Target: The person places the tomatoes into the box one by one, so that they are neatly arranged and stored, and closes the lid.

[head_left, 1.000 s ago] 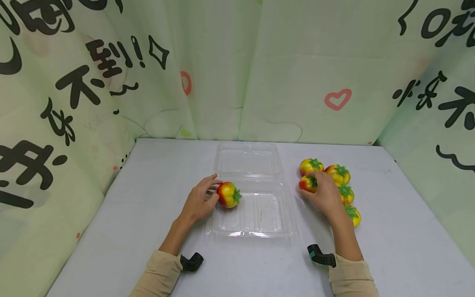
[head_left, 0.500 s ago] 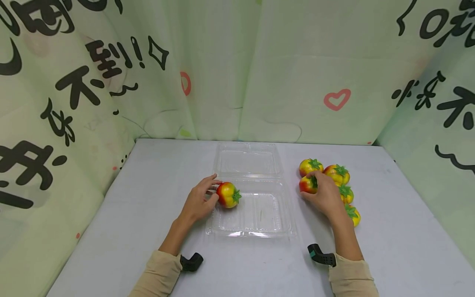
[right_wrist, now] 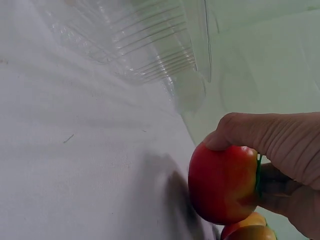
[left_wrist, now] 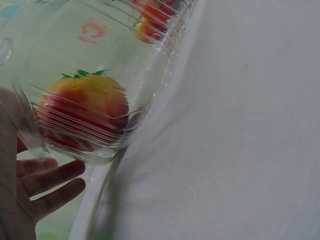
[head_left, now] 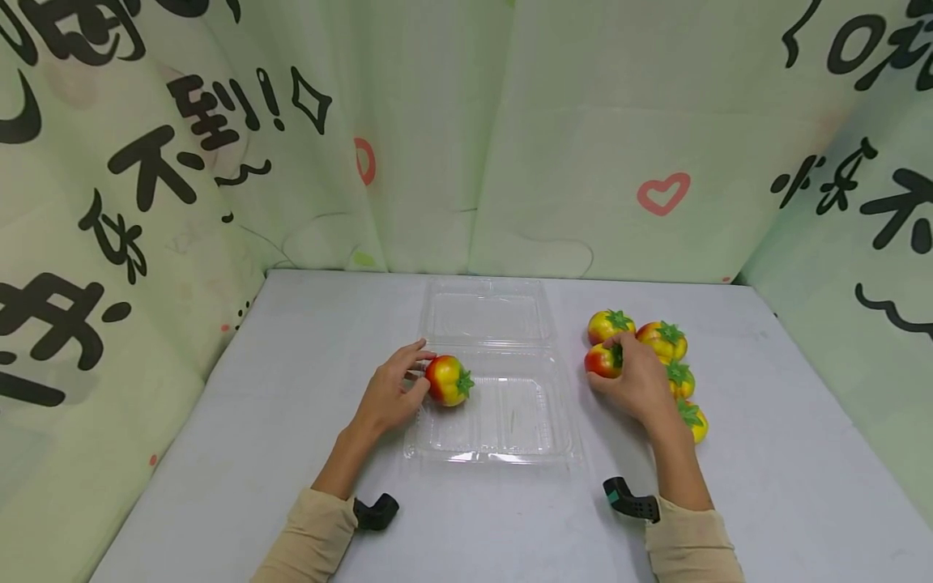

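A red-and-yellow fruit with a green leafy top (head_left: pixel 449 380) sits at the left side of a clear plastic container (head_left: pixel 525 413), whose lid (head_left: pixel 484 314) lies folded back. My left hand (head_left: pixel 394 389) is beside that fruit at the container's left edge. In the left wrist view its fingers (left_wrist: pixel 55 180) are spread and fairly straight outside the clear wall; the thumb is hidden. Over on the right, my right hand (head_left: pixel 641 379) pinches a second such fruit (head_left: pixel 603 361) between thumb and fingers. The right wrist view shows the thumb on the red side of this held fruit (right_wrist: pixel 222 182).
Several more of these fruits stand close around the right hand: one behind it (head_left: pixel 611 325), others to its right, including a yellow one (head_left: pixel 693 421) partly behind the wrist. The white table (head_left: pixel 496 526) ends at a green printed curtain (head_left: pixel 568 162) at the back and sides.
Hardly anything differs. The fruit in my right hand has shifted very slightly, first right and then back left; my left hand and the fruit in the container stay in place.
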`<act>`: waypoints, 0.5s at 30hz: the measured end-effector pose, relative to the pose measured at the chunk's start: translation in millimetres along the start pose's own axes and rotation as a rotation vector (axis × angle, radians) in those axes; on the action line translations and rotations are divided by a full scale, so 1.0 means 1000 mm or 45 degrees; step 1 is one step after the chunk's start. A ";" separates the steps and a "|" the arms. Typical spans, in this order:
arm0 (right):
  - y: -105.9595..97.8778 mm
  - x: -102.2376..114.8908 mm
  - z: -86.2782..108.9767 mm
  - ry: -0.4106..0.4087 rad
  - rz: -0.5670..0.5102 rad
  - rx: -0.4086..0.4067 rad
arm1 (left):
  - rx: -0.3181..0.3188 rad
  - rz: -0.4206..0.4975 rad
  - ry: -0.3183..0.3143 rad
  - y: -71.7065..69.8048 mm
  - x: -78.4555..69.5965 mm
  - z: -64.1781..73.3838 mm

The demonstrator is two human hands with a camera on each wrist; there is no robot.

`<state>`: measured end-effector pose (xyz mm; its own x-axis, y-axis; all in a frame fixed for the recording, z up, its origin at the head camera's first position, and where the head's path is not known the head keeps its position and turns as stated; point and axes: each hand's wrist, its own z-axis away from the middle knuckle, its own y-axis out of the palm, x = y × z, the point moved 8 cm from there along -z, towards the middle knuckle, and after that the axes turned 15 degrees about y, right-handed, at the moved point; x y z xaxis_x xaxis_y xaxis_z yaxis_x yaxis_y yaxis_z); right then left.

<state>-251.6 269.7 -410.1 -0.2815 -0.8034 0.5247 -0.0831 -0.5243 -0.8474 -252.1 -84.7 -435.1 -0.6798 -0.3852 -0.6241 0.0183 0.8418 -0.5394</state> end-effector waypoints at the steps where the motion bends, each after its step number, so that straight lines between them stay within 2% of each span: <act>1: 0.000 0.002 0.001 -0.009 -0.004 -0.006 | -0.002 -0.001 -0.002 0.000 0.000 0.000; 9: -0.008 0.005 0.014 0.009 -0.067 -0.030 | 0.010 -0.006 0.013 0.005 -0.004 -0.003; 15: -0.012 0.016 0.021 -0.096 -0.111 -0.105 | -0.009 -0.022 -0.011 0.001 -0.001 -0.002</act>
<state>-235.2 257.4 -390.3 -0.1973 -0.7764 0.5986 -0.1836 -0.5705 -0.8005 -252.7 -82.5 -433.6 -0.6735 -0.4028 -0.6198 0.0017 0.8376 -0.5462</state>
